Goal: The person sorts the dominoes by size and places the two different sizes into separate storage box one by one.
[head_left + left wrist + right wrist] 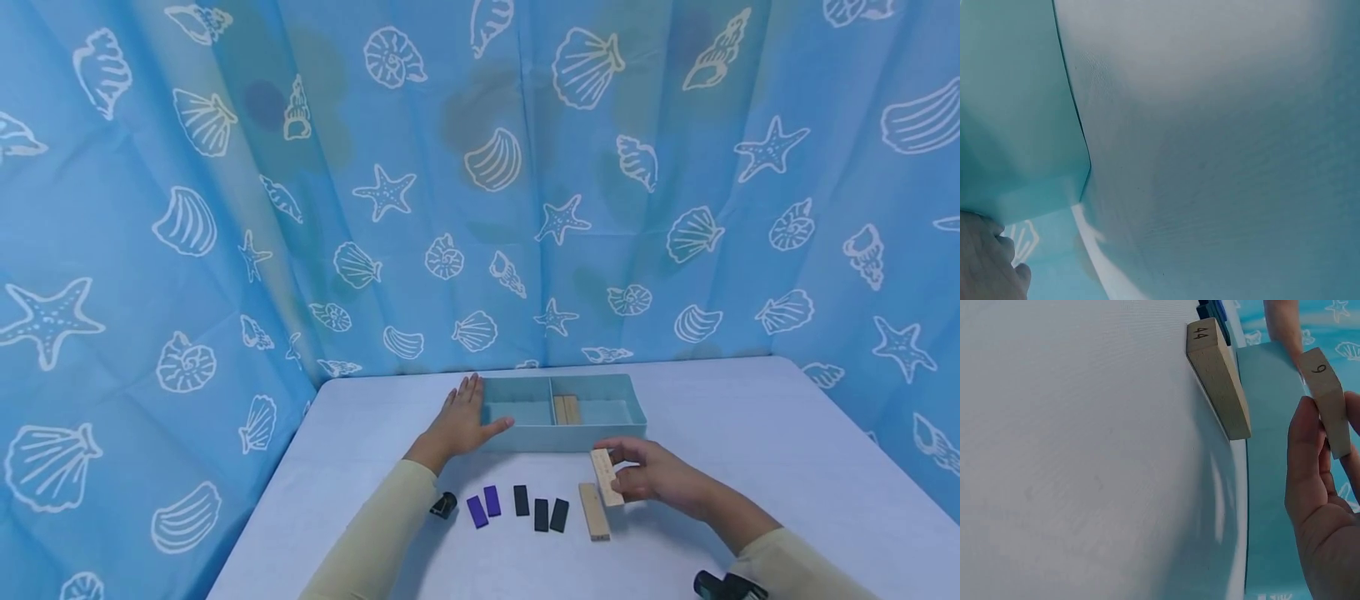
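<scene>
My right hand [652,473] pinches a wooden block [607,477] between thumb and fingers, in front of the box; in the right wrist view its end [1318,369] is marked with a 9 or a 6. Another wooden block [594,512], marked 44 on its end [1202,334], lies on the table just below. My left hand [459,421] rests on the left end of the pale blue box [525,438], fingers extended and thumb over the front rim. A divider splits this box in two, and wooden blocks [567,409] lie in the right compartment beside the divider.
On the white table [360,450], purple blocks [483,507] and several black blocks [541,514] lie in front of the box. Wrist cameras [444,505] are strapped to both forearms. A blue curtain [450,208] with shell prints hangs behind the table.
</scene>
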A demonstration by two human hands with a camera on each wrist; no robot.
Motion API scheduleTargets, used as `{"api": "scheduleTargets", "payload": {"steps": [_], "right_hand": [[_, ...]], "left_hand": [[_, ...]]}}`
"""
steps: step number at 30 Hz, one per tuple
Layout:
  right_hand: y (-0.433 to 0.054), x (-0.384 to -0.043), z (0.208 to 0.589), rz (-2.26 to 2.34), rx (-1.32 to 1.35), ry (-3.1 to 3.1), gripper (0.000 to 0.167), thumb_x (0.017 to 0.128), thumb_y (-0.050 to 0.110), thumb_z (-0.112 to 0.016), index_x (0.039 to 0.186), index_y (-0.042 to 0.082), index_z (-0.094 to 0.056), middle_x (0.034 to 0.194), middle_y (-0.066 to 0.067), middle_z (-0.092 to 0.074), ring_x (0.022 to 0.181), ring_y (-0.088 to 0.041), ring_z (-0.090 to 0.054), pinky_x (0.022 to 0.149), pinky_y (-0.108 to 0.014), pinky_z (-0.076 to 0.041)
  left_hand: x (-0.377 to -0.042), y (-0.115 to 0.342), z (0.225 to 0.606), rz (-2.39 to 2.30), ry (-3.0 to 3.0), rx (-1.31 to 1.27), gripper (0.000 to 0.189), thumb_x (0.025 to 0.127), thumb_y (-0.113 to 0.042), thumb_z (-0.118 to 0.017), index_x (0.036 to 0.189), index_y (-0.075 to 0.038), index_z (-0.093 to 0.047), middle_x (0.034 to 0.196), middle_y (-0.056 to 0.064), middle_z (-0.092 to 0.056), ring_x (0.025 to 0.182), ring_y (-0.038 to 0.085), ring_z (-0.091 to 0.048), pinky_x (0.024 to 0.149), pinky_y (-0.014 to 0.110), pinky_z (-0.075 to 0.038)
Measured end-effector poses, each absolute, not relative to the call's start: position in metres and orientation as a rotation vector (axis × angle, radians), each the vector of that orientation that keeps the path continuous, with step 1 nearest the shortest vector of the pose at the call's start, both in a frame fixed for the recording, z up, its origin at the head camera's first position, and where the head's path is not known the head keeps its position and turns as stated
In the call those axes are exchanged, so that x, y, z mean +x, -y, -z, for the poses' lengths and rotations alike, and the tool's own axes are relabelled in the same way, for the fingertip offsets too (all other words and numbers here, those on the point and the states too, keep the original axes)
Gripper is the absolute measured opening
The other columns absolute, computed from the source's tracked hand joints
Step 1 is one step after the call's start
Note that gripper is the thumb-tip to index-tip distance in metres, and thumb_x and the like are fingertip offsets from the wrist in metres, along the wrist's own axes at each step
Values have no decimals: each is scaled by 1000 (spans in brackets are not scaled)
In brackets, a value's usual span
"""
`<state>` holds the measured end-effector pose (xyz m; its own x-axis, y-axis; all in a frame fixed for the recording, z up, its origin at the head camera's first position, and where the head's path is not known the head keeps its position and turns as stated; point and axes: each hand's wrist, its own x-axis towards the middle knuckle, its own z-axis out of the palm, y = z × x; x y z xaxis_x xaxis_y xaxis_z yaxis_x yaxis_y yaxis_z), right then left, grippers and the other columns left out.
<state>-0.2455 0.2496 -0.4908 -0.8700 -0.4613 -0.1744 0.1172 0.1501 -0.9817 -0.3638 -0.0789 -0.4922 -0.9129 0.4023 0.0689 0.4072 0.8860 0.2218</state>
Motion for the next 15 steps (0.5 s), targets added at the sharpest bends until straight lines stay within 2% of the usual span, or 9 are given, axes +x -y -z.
{"api": "scheduleTargets", "payload": {"steps": [8,15], "right_hand": [[-246,-252,485,1785,-297,-2037,67,88,6,-67,147,-2,-35,125,-21,-48,101,-29,-61,85,-48,-53],[-246,-259,469,1733,-311,-2090,72,85,7,-71,148,2,-35,128,-19,-49,101,-30,-60,83,-50,-54]], "left_hand": [[-364,78,490,378,3029,-657,110,84,-83,-31,155,-2,-8,162,12,-5,148,27,-3,117,45,-7],[-366,78,492,359,3025,-657,106,87,-79,-35,155,-1,-9,162,13,-7,148,27,-3,117,45,-7]]}}
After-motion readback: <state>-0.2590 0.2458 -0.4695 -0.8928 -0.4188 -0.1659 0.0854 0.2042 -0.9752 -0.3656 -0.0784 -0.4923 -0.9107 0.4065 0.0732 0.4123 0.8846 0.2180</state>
